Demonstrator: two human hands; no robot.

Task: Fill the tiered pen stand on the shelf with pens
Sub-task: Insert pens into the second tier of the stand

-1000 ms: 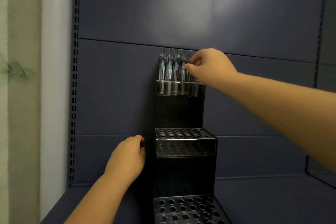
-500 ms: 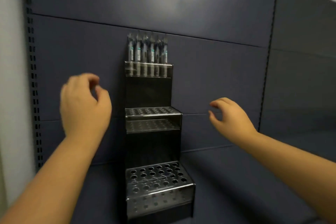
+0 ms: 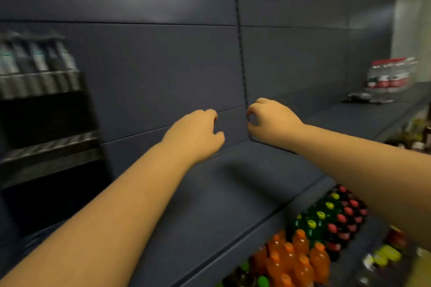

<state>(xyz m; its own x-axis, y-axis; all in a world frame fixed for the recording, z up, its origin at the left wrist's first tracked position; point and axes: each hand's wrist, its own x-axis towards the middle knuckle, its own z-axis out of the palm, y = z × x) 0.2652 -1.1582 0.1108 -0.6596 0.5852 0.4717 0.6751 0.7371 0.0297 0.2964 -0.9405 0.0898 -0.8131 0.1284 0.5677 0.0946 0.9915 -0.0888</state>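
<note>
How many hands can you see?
2: the left hand is above the shelf in the middle, the right hand just right of it. Both are empty.

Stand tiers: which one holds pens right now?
The top tier of the stand: pens stand upright in it. The tier below shows none, though blurred.

Bare shelf [image 3: 233, 193] between pen stand [image 3: 42, 137] and far water bottles [image 3: 389, 75]
</note>
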